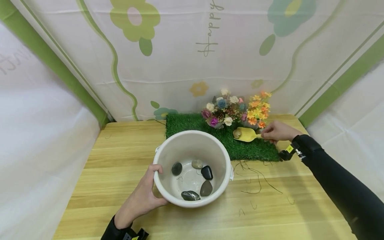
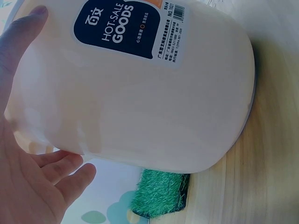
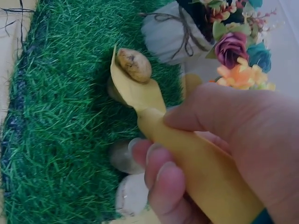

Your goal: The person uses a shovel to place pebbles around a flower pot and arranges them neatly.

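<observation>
A white bucket [image 1: 220, 186] stands on the table with several smooth stones inside, among them a black one [image 1: 207, 172] and a pale one [image 1: 197, 164]. My left hand [image 1: 146, 188] grips the bucket's left side, fingers at the rim; the left wrist view shows its labelled outer wall [image 2: 140, 107]. With my right hand [image 1: 277, 131] I hold a small yellow shovel [image 3: 187, 154] by its handle. On the shovel's blade lies a tan stone [image 3: 134, 65] with dark marks. Below the handle, a grey stone [image 3: 125, 156] and a whitish stone [image 3: 132, 193] are partly hidden by my fingers.
Green artificial turf [image 1: 186, 121] lies behind and right of the bucket. Artificial flowers [image 1: 223, 108] and a yellow-orange bunch [image 1: 258, 108] stand at its back edge, before a printed cloth [image 1: 180, 60]. Thin dark strands [image 1: 255, 173] are scattered on the wooden table [image 1: 120, 150].
</observation>
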A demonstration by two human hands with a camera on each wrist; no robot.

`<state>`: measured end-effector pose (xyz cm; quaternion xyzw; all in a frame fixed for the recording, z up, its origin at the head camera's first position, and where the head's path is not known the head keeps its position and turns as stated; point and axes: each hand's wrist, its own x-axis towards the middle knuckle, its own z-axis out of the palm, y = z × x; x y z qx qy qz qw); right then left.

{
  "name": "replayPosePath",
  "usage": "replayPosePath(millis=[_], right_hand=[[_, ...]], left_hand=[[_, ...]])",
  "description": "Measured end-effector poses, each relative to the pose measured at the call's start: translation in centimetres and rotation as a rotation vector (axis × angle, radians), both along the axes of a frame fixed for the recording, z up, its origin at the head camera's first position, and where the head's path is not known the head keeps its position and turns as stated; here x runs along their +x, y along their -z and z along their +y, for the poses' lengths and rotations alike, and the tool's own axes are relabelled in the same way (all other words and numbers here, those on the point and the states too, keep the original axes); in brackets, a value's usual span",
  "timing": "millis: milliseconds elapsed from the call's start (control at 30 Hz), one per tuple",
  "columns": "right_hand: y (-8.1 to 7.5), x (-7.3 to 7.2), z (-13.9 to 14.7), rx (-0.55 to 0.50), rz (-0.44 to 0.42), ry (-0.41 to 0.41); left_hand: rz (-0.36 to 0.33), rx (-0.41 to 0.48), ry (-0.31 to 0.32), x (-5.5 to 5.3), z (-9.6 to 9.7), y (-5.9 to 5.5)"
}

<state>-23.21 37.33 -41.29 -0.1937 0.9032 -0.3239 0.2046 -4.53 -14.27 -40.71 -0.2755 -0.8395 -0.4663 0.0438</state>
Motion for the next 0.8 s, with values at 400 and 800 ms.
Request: replayPosePath(millis=[400,800], right_hand=[[-2.6,0.4,-1.5,0.101,0.002,0.0],[-3.6,1.7,0.3,0.12,0.054,0.013]], left_hand=[[0.008,-0.028,-0.01,-0.8,-0.7,2.3],[0.006,-0.012,-0.004,-0.8,-0.6,2.3]])
